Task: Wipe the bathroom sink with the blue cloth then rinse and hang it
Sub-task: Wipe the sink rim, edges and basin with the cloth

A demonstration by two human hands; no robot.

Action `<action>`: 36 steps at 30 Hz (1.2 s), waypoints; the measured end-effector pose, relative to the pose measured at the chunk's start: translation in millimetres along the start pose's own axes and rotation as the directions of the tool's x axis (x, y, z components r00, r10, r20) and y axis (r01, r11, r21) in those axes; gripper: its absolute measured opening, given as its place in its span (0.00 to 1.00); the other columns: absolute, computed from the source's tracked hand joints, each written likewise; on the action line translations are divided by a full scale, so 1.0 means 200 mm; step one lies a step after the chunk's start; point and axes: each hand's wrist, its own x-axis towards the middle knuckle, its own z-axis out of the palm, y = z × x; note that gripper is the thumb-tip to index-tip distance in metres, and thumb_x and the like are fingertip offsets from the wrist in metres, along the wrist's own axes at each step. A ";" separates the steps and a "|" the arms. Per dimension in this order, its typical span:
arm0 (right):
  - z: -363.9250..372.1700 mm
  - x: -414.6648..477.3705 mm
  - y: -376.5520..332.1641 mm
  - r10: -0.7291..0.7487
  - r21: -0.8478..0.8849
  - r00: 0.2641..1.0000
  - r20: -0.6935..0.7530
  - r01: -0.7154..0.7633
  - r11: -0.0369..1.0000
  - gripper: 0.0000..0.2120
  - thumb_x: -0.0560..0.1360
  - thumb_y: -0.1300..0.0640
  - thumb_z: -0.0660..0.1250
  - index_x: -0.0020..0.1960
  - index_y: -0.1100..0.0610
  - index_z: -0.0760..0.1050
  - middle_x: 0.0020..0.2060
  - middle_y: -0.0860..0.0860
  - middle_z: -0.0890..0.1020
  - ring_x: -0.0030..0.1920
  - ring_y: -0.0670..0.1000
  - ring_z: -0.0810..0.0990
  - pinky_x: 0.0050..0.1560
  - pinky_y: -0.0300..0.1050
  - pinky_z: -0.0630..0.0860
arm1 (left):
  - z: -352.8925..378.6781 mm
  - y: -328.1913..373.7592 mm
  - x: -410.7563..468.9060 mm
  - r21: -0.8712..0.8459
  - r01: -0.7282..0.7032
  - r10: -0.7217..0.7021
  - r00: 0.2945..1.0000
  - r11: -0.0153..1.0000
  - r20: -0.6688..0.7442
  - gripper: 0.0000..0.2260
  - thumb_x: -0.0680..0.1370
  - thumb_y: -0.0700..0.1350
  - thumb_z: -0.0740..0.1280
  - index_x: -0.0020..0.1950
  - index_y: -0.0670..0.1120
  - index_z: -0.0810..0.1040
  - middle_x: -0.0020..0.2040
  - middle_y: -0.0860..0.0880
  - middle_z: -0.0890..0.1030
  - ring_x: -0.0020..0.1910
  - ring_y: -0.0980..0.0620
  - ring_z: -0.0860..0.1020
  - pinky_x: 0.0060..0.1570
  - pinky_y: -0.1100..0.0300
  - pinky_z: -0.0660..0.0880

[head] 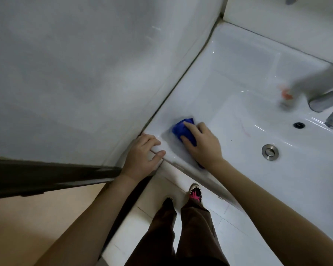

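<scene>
Left of the drain (270, 152), blue cloth (183, 131): bunched on the flat rim of the white sink (238, 73), mostly hidden under a hand, with a blue tip showing under the wrist at the front edge.
Right hand (202, 144): left of the drain, palm down on the cloth, fingers fairly straight and close together, pressing it onto the sink.
Left hand (142, 156): farther left of the drain, resting on the sink's front corner beside the grey wall (85, 73), fingers loosely bent and slightly apart, holding nothing.
Overflow hole (299, 125): small and dark, just beyond the drain.
Faucet (325, 104): grey and blurred, beyond the drain, to its right.
Pink marks (242, 123): faint streaks in the basin, between cloth and drain.
Shoes (196, 194): two, dark, one with pink laces, on pale floor tiles (156, 217), nearer than the drain and to its left.
</scene>
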 end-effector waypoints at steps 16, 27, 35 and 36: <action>-0.03 -0.04 -0.12 0.002 0.142 0.943 0.332 -0.052 0.988 0.19 0.79 0.40 0.60 0.67 0.43 0.71 0.53 0.43 0.73 0.50 0.48 0.75 0.45 0.43 0.68 | -0.05 0.04 -0.02 -0.068 -0.030 0.032 0.999 0.997 0.035 0.09 0.76 0.42 0.67 0.55 0.42 0.79 0.52 0.48 0.79 0.53 0.53 0.75 0.60 0.56 0.72; -0.31 -0.59 0.05 0.353 -0.149 0.916 0.188 -0.329 0.933 0.22 0.76 0.36 0.61 0.64 0.46 0.74 0.47 0.47 0.73 0.46 0.49 0.74 0.42 0.43 0.69 | -0.03 -0.02 0.02 0.000 -0.165 0.163 0.976 0.986 0.146 0.13 0.75 0.49 0.68 0.54 0.43 0.83 0.49 0.47 0.81 0.51 0.49 0.76 0.62 0.56 0.69; -0.05 -0.26 -0.30 0.257 -0.150 0.961 0.106 -0.240 0.959 0.23 0.79 0.37 0.56 0.66 0.49 0.74 0.56 0.51 0.76 0.51 0.56 0.75 0.43 0.46 0.69 | -0.02 -0.04 0.03 -0.030 -0.237 0.239 0.967 0.971 0.090 0.10 0.78 0.40 0.63 0.53 0.39 0.82 0.48 0.44 0.80 0.49 0.48 0.74 0.55 0.61 0.67; -0.09 -0.33 -0.25 0.283 -0.138 0.955 0.091 -0.269 0.953 0.22 0.78 0.38 0.58 0.65 0.49 0.75 0.54 0.51 0.77 0.50 0.56 0.75 0.43 0.45 0.70 | -0.02 -0.05 0.03 -0.038 -0.237 0.240 0.968 0.971 0.078 0.09 0.78 0.39 0.64 0.53 0.39 0.83 0.48 0.43 0.80 0.50 0.48 0.74 0.55 0.62 0.67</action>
